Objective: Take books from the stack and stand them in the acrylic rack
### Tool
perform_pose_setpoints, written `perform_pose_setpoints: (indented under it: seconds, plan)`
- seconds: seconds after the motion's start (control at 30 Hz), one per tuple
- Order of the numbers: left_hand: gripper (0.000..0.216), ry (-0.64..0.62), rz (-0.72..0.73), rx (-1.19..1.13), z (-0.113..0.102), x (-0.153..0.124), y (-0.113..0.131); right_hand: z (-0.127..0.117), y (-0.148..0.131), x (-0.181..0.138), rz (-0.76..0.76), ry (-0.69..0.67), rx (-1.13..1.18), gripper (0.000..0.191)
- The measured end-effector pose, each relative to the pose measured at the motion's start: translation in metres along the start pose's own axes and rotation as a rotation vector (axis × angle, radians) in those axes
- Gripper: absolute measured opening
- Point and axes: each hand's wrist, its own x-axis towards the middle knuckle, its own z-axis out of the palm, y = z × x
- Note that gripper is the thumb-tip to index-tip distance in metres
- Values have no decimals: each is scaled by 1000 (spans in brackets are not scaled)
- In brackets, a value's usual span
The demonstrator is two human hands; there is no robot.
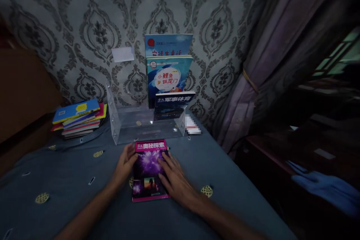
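Observation:
A magazine-like children's book [149, 167] with a purple starburst cover and a pink title band lies in front of me on the blue-green cloth. At its left edge is my left hand [125, 163], fingers curled and thumb on the cover's edge. My right hand [174, 176] rests over the right side of the cover with its fingers stretched and slightly apart. Just beyond the book stands a clear tiered book rack [114, 120]. On its right side, a dark book [174, 105] leans in front of a blue carp storybook [165, 75] and a taller blue book [168, 41].
A stack of books [81, 118] sits left of the rack. A patterned wall [216, 26] rises behind, with a white card [123, 54] against it. To the right, the cloth-covered surface [225, 195] ends at an edge near a tied curtain [239, 97].

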Motion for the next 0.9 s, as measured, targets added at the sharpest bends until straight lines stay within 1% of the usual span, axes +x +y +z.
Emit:
perform_pose_setpoints:
  seconds: [0.07, 0.1, 0.17, 0.23, 0.33, 0.43, 0.57, 0.73, 0.9]
  plan:
    - [43, 115, -119, -104, 2, 2, 5, -2, -2, -1, 7, 0, 21, 54]
    - [40, 151, -164, -131, 3, 2, 8, -4, -2, -1, 14, 1, 30, 54]
    - [36, 173, -234, -157, 5, -1, 13, -5, -4, -1, 29, 2, 51, 53]
    - [36, 166, -283, -159, 9, -6, 17, -6, -3, 0, 34, 11, 78, 53]
    - [39, 170, -312, -158, 15, -15, 21, -5, 0, 1, 23, 37, 134, 54]
    - [42, 172, -302, -164, 23, -20, 22, -4, 3, 2, 21, 78, 184, 54]
    - [32, 223, -306, -167, 30, -21, 28, -4, 3, 2, 13, 124, 239, 52]
    - [18, 203, -312, -216, 35, -17, 33, -5, 0, 3, 34, 158, 309, 49]
    - [19, 74, -411, -245, 42, -11, 34, -10, -5, 5, 36, 182, 383, 47]
